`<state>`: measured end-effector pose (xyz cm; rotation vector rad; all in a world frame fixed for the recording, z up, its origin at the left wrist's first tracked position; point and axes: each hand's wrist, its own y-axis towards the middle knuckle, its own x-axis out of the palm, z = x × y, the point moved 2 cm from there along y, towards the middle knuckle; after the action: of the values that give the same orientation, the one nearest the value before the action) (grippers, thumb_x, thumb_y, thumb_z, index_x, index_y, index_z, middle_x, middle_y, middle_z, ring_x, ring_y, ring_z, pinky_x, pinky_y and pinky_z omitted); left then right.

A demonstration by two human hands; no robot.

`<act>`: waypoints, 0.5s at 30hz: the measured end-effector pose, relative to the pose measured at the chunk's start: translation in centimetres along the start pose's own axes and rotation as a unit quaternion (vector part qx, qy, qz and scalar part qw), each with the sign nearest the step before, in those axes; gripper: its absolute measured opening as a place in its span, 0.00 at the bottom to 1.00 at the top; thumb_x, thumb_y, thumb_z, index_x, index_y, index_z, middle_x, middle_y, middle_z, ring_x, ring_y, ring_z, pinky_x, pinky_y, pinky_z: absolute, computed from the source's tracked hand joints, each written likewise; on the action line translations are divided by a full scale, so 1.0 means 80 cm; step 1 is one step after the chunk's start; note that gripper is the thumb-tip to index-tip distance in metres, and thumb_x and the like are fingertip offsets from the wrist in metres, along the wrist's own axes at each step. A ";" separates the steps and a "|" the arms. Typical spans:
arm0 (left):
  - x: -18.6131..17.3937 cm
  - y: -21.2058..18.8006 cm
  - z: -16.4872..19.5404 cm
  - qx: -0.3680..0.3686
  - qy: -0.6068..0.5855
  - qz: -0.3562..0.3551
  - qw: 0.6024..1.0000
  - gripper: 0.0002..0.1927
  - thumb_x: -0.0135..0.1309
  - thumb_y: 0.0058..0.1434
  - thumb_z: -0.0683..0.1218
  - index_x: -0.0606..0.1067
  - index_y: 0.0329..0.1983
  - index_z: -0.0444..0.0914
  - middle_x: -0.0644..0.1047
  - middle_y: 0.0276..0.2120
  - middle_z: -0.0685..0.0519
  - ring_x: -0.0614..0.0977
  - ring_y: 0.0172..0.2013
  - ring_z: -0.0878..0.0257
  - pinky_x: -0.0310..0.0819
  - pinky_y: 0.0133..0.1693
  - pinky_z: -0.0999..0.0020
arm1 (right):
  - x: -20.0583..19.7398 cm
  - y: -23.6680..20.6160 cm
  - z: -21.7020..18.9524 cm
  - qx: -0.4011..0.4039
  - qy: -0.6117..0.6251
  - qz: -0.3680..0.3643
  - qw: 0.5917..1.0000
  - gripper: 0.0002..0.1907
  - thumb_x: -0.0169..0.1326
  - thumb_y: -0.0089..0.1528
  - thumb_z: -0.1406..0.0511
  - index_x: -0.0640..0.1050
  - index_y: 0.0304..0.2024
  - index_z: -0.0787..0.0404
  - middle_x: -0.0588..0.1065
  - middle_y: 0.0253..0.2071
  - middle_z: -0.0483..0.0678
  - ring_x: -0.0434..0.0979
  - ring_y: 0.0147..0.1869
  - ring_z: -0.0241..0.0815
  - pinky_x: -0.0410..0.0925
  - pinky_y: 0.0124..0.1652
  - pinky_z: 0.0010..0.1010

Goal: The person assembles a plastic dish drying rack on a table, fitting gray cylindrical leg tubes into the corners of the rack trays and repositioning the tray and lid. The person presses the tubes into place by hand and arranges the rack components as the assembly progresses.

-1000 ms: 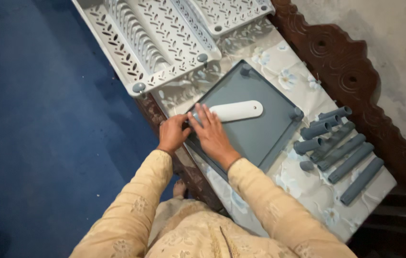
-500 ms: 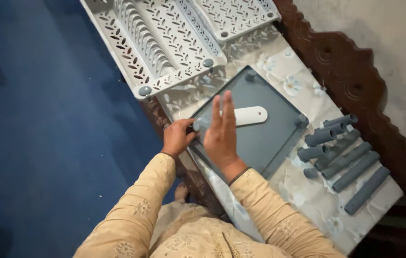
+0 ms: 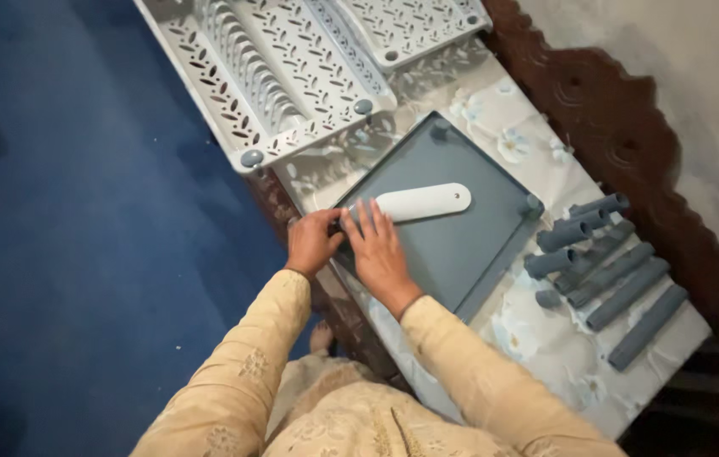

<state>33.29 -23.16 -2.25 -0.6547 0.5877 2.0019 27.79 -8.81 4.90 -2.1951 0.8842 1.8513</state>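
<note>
The left hand [image 3: 311, 243] is curling around the near corner of the grey tray [image 3: 469, 245], apparently gripping it there, though the fingertips are hidden under the rim, while the right hand [image 3: 379, 250] is lying flat and released, palm down, on the tray's surface just beside the left. The tray is resting on the bench [image 3: 546, 338], which is covered with a floral cloth, and its near corner is sitting right at the bench edge under both hands. A white oblong piece [image 3: 423, 202] is lying loose on the tray just beyond the right hand's fingertips. If the tray is being tipped or pulled toward the edge, that piece is likely to slide off, and the tray itself could drop to the blue floor [image 3: 80, 254]. A push away from the hands could knock the grey tubes [image 3: 600, 267] lying to the right, which would roll easily, or bump the white perforated racks [image 3: 292, 68] lying ahead.
</note>
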 end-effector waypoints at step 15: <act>0.003 -0.003 -0.017 0.028 0.011 0.018 0.999 0.23 0.68 0.48 0.49 0.80 0.49 0.42 0.82 0.40 0.45 0.83 0.41 0.47 0.77 0.43 0.54 | 0.015 -0.008 -0.002 0.040 0.069 0.211 0.974 0.35 0.43 0.66 0.73 0.56 0.77 0.64 0.47 0.80 0.66 0.42 0.85 0.65 0.47 0.77 0.57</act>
<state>33.72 -23.75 -3.47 -0.6369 0.6699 2.0062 28.35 -8.75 3.63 -2.2386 1.5251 1.7953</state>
